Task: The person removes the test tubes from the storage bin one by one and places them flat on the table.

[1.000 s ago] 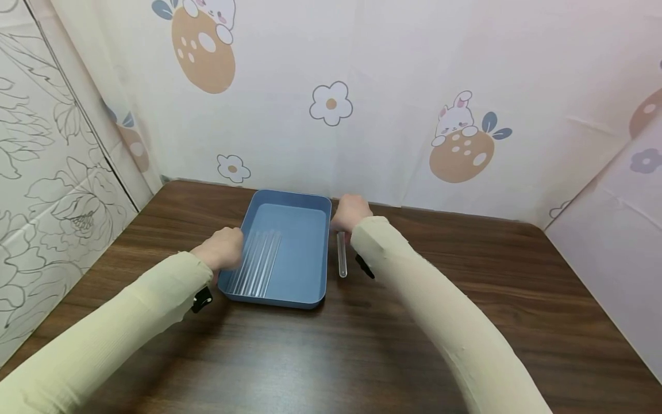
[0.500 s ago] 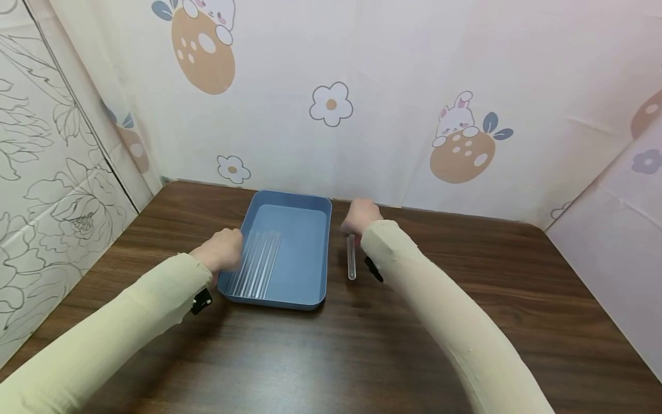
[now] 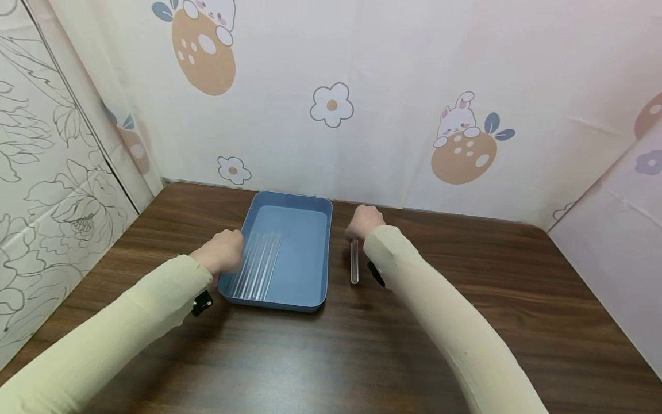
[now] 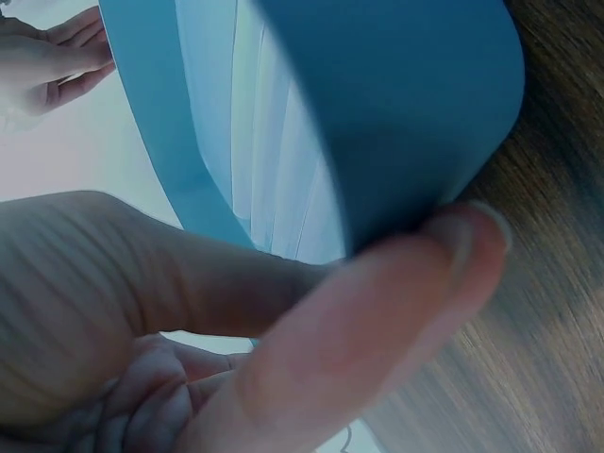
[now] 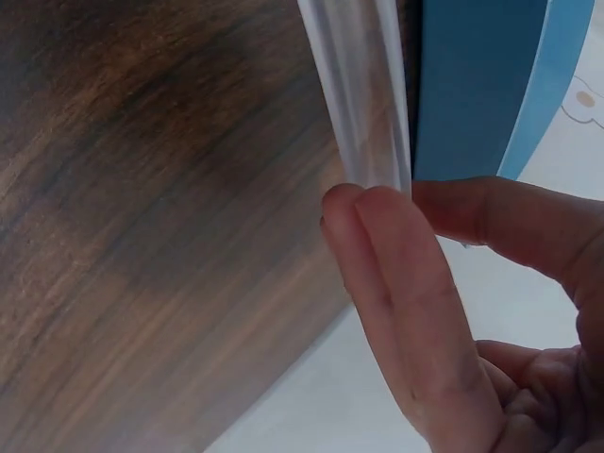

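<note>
A blue rectangular tray (image 3: 305, 253) lies on the wooden table, with several clear tubes (image 3: 261, 267) side by side along its left part. At the tray's left wall, my left hand (image 3: 222, 251) pinches the rim between thumb and fingers, as the left wrist view shows up close. My right hand (image 3: 364, 222), just right of the tray, pinches one clear test tube (image 3: 354, 264) near its far end. The tube's rounded end points toward me. In the right wrist view, thumb and fingertips (image 5: 392, 212) close on the tube from two sides, and my hand hides its other end.
The dark wooden table (image 3: 465, 276) runs back to a wall covering (image 3: 383, 115) printed with flowers and rabbits. Long pale sleeves cover both arms, and a black strap shows at each wrist.
My right hand has moved right and slightly toward me with the test tube, away from the tray's right wall. The left hand and the tray stay in place.
</note>
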Tool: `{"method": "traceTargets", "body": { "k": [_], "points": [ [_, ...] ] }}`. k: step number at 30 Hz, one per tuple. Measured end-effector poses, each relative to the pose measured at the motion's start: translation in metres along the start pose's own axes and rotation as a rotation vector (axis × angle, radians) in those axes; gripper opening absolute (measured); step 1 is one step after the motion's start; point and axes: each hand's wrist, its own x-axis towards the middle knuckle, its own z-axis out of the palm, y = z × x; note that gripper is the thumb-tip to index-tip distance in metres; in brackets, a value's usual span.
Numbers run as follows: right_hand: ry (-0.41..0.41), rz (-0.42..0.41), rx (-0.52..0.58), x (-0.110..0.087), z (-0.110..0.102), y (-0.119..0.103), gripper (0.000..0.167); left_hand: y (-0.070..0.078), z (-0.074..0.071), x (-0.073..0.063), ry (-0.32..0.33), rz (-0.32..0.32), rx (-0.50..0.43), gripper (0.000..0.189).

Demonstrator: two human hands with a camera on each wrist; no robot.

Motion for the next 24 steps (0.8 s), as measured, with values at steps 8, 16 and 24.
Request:
{"method": "traceTargets", "body": {
  "k": [8,16,24],
  "points": [
    [-0.021,0.016,0.029,0.002,0.008,0.003,0.012,-0.001,0.002,0.001,0.012,0.017,0.001,0.054],
    [-0.021,0.008,0.040,0.005,0.012,0.009,0.017,0.000,0.002,0.001,0.020,0.005,-0.028,0.049],
    [-0.019,0.018,0.048,0.010,0.017,0.012,0.018,0.000,0.001,0.000,0.014,0.004,-0.004,0.052]
  ]
}}
